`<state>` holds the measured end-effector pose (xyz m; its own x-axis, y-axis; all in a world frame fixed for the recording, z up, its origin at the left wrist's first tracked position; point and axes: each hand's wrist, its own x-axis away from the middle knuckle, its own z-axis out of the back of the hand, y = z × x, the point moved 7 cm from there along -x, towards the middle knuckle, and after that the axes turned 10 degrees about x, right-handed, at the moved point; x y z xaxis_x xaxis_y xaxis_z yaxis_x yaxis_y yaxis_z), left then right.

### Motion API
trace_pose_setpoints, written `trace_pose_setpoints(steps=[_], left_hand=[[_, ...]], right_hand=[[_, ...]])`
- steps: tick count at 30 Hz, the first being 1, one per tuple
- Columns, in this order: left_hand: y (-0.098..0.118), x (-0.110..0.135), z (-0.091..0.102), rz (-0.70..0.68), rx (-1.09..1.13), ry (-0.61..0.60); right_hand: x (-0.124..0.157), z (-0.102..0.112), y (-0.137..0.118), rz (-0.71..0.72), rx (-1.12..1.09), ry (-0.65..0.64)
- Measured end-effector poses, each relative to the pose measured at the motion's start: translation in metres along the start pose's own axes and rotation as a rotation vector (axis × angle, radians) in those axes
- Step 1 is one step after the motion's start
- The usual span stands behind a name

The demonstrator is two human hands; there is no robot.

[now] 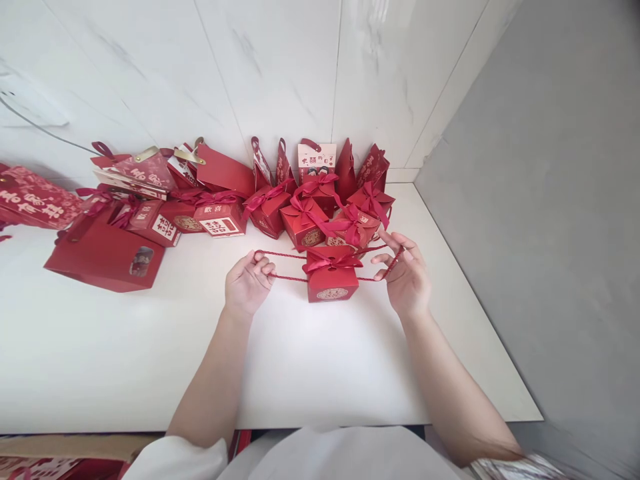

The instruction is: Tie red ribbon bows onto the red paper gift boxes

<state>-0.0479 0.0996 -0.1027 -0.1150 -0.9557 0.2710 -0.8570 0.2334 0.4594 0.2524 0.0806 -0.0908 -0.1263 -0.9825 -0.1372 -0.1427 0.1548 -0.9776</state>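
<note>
A small red gift box [332, 280] with a red ribbon bow on top stands on the white table [150, 360] between my hands. Thin red cord handles run out from both of its sides. My left hand [247, 281] is closed, pinching the left cord loop taut. To the right of the box, my right hand [406, 272] pinches the right cord loop between thumb and fingers, the other fingers partly spread. Both cords are stretched nearly level, a little above the table.
Several finished red bow boxes [320, 213] cluster just behind, against the marble wall. Flat red bags and boxes [107, 257] lie at the back left. A grey wall [550, 233] borders the table's right edge. More red packaging [30, 463] shows below the front edge.
</note>
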Motion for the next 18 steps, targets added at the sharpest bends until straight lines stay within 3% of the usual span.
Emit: trace_pose_setpoints(steps=[8,12,15,18], left_hand=[[0.018,-0.003,0.013,-0.154,0.037,0.161],[0.027,0.001,0.009,-0.188,-0.02,0.147],[0.035,0.001,0.014,-0.174,-0.259,0.141],[0.044,-0.001,0.026,-0.207,-0.651,0.235]], right_hand=[[-0.001,0.006,-0.002,0.014,0.056,0.006],[-0.002,0.006,-0.004,-0.006,-0.006,0.01],[-0.005,0.004,0.003,-0.08,0.025,-0.035],[-0.004,0.003,0.015,-0.159,0.275,-0.072]])
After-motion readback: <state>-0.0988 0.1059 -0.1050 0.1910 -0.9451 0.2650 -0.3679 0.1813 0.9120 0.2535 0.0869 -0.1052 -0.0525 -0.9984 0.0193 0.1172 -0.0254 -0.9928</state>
